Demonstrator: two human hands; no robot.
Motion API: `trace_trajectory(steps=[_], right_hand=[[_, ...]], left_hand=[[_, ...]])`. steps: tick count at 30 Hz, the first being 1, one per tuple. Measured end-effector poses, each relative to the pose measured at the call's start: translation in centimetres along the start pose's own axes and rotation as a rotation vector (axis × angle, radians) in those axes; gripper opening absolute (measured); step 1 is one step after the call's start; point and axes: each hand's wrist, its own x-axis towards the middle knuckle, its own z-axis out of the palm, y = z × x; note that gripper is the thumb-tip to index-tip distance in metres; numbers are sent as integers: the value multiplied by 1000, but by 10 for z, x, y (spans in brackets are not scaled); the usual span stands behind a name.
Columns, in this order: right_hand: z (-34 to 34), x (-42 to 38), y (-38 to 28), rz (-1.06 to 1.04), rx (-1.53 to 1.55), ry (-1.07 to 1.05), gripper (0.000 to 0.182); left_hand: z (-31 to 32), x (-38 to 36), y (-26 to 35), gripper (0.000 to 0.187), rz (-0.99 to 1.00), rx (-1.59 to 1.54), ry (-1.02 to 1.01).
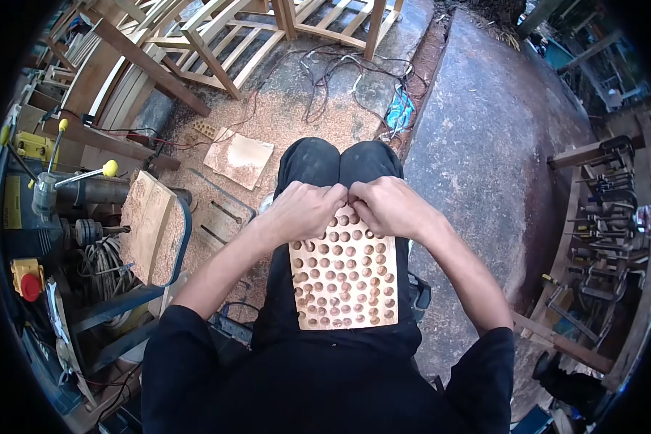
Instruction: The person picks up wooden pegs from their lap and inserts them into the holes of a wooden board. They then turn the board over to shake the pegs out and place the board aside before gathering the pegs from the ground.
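Note:
A light wooden board (346, 295) rests across my lap, dotted with rows of round brown holes or recesses. Over the board's far end, my left hand (307, 210) is closed, with its fingertips pinched together. Close against it, my right hand (385, 207) is closed in a similar pinch. The fingertips nearly meet above the topmost row. Anything between the fingers is too small or hidden for me to make out. Both hands cover the board's far corners.
A drill press (47, 195) stands at left, a wooden plank (155, 228) on its round table. Sawdust and a loose wooden piece (239, 158) lie on the floor ahead. Cables (325, 72) tangle near wooden frames (224, 50). Clamps (607, 195) hang on a rack at right.

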Motion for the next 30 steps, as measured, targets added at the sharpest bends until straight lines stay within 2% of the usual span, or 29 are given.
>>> trace_trajectory(steps=[3, 6, 8, 10, 12, 17, 19, 22, 25, 29, 30], right_hand=[[-5, -2, -3, -17, -20, 29, 7], [-7, -5, -1, -59, -74, 29, 7], [-8, -3, 4, -103, -139, 0, 8], [-9, 5, 8, -75, -36, -10, 7], [-14, 16, 11, -11, 74, -88, 7], [-21, 36, 7, 0, 49, -234, 10], [-20, 32, 4, -51, -36, -177, 11], [-13, 23, 3, -71, -148, -143, 13], [-9, 11, 2, -143, -261, -117, 14], [-2, -1, 14, -358, -414, -6, 15], [-2, -2, 16, -381, -437, -1, 15]], left_hand=[[-1, -4, -4, 12, -94, -202, 229], [-20, -27, -1, 12, -211, -355, 248], [-25, -49, 7, 10, -195, -283, 192], [-24, -67, 19, 11, -168, -229, 102], [-13, -76, 26, 12, -204, -197, 90], [-11, -81, 24, 13, -221, -153, 69], [-7, -80, 24, 14, -195, -112, 43], [-2, -80, 22, 15, -162, -156, 113], [-17, -81, 31, 10, -374, -623, 56], [13, -97, 18, 8, -533, -1739, 354], [15, -98, 17, 11, -505, -1850, 388]])
